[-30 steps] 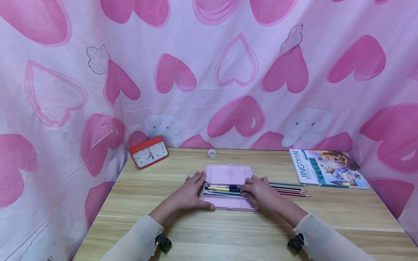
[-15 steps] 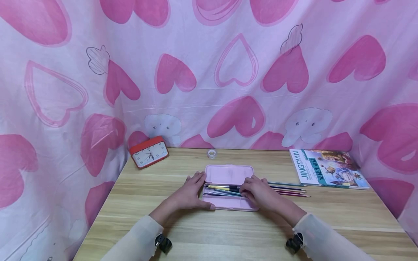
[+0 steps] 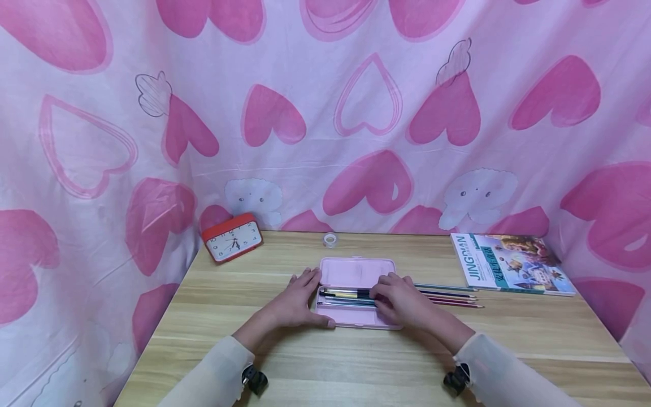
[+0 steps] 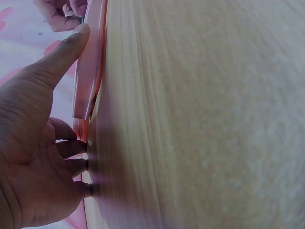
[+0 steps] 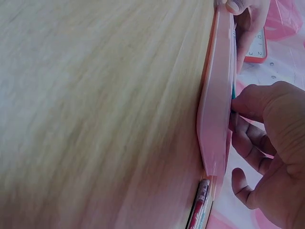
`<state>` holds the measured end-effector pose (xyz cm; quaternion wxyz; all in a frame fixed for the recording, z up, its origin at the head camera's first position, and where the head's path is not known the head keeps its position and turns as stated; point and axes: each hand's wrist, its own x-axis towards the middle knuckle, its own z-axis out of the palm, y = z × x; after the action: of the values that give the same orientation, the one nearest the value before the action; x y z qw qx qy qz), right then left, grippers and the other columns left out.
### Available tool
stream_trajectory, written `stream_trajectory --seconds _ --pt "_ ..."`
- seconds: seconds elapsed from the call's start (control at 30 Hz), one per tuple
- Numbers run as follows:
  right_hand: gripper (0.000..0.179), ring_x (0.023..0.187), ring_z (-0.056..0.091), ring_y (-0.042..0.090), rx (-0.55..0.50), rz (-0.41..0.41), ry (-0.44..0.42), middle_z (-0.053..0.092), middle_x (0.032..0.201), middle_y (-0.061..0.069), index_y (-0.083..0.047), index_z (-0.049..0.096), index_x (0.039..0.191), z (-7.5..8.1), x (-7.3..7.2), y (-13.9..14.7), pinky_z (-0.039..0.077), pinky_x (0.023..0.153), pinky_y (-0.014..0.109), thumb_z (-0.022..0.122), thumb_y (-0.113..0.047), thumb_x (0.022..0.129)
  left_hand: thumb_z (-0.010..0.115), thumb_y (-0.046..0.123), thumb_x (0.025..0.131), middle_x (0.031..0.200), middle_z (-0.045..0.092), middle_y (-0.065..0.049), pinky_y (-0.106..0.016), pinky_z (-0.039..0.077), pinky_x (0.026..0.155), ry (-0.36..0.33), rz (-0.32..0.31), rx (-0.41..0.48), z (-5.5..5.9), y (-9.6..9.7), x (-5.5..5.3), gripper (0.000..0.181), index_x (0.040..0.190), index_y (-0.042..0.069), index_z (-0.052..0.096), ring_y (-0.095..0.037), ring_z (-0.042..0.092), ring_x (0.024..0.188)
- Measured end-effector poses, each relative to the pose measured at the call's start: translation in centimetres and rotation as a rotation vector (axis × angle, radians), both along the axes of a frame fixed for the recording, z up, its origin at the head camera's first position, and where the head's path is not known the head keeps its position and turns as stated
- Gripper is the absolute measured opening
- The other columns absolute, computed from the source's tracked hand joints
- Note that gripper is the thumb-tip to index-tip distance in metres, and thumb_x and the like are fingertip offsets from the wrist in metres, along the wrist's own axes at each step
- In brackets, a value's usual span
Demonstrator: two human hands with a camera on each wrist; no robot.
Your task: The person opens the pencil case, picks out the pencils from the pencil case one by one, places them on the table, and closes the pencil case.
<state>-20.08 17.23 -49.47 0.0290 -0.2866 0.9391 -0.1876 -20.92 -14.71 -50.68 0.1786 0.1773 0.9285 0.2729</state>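
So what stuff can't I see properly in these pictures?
Head view: the right hand covers the right ends of the pens in the pencil case.
Head view: the smallest print on the book is too tiny to read.
Left wrist view: the case's wall hides its inside.
Right wrist view: the left hand covers part of the clock.
Right wrist view: the bottom edge cuts off the pencils outside the case.

Book (image 3: 511,264) near table's (image 3: 356,367) far right corner bears "JINGDIAN". Clock (image 3: 233,240) near far left corner bears numerals, including 2 and 3.
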Motion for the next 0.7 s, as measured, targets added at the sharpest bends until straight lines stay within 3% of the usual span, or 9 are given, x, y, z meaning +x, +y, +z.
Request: stream_trajectory --seconds 0.43,0.7 --pt "0.015 0.104 0.060 0.013 -0.021 0.012 0.106 0.074 0.112 -0.006 -0.021 0.080 0.116 0.0 -0.3 -1.9 0.050 0.103 0.050 0.081 -0.021 0.100 0.090 0.076 0.077 0.188 0.016 -0.007 -0.061 0.009 0.142 0.008 -0.011 0.003 0.1 0.0 0.0 0.137 0.178 0.014 0.021 -0.032 0.007 0.176" --pt "0.016 0.102 0.064 0.017 -0.004 0.054 0.214 0.073 0.105 -0.005 -0.022 0.080 0.110 0.1 -0.7 -3.7 0.051 0.096 0.053 0.085 -0.016 0.096 0.090 0.075 0.077 0.188 0.016 -0.006 -0.060 0.008 0.143 0.003 -0.013 -0.002 0.3 0.0 0.1 0.137 0.178 0.014 0.020 -0.031 0.006 0.176"
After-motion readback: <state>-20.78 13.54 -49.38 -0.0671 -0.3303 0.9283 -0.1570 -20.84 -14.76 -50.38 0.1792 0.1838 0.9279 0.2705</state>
